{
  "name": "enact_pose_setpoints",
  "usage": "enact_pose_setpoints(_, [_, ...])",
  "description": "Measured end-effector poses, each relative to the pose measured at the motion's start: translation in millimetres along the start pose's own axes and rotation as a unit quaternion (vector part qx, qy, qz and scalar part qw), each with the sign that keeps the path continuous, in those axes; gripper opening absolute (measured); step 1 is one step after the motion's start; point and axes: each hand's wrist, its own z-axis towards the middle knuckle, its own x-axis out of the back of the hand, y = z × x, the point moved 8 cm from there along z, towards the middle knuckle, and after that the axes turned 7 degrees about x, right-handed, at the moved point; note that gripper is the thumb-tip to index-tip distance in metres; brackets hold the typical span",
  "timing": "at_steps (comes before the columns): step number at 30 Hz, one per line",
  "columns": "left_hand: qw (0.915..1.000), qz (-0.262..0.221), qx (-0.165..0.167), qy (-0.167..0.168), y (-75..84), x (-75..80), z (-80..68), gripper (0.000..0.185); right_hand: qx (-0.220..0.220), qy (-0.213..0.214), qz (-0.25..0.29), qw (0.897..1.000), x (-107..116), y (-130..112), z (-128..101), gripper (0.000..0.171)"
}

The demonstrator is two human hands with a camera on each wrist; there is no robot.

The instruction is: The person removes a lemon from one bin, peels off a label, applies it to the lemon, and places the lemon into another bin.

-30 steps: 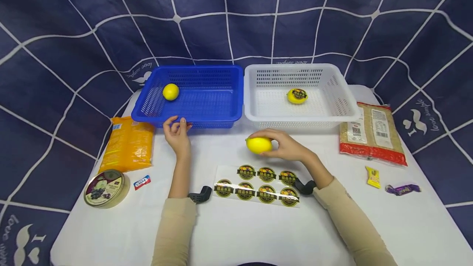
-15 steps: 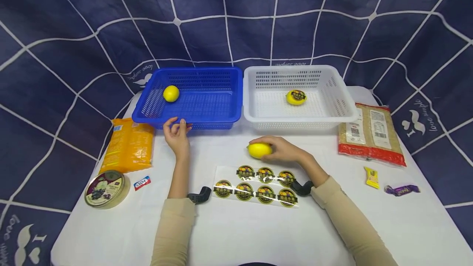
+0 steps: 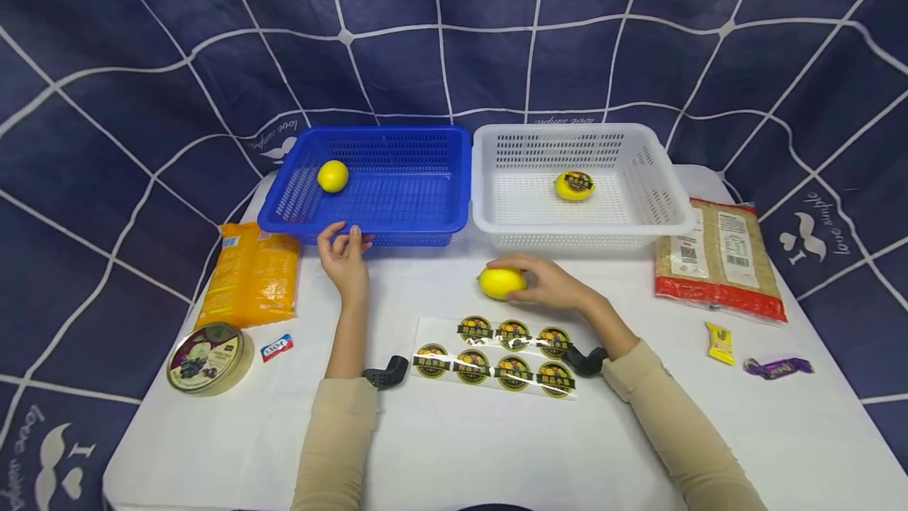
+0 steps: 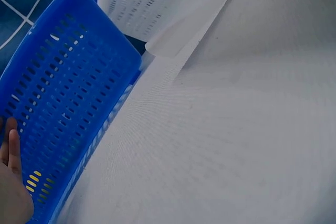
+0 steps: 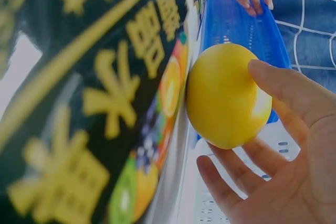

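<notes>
My right hand (image 3: pixel 546 282) holds a yellow lemon (image 3: pixel 501 284) low over the white table, in front of the white basket. In the right wrist view, the thumb (image 5: pixel 278 85) lies on one side of the lemon (image 5: pixel 226 98) and fingers bend beneath it. My left hand (image 3: pixel 344 259) rests at the front wall of the blue basket (image 3: pixel 383 233), its fingers loosely bent, holding nothing. That hand (image 4: pixel 13 182) shows at the lower left of the left wrist view, against the blue basket. Below the lemon lies a sheet of round black-and-gold stickers (image 3: pixel 471 367).
The blue basket contains one lemon (image 3: pixel 333 177); the white basket (image 3: pixel 582 231) contains a stickered lemon (image 3: pixel 574 185). At left are an orange bag (image 3: pixel 248 274), a round tin (image 3: pixel 210 359) and a small wrapped candy (image 3: pixel 277 348). At right lie a grain bag (image 3: pixel 720 259), yellow candy (image 3: pixel 720 343) and purple candy (image 3: pixel 779 368).
My right hand and the lemon have come slightly toward me, away from the white basket. The left hand stays at the blue basket; the head view shifts a little.
</notes>
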Motion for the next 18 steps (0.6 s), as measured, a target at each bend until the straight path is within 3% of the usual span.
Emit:
enact_pose_setpoints(12, [0.9999, 0.01, -0.002, -0.006, 1.5, 0.4, -1.5, 0.023, 0.013, 0.004, -0.009, 1.0, 3.7, -9.3, -0.5, 0.054])
enact_pose_setpoints(18, [0.9993, 0.037, 0.007, -0.006, 3.9, -1.9, -2.1, 0.029, 0.012, 0.04, -0.024, 0.999, 19.8, -19.4, -2.1, 0.049])
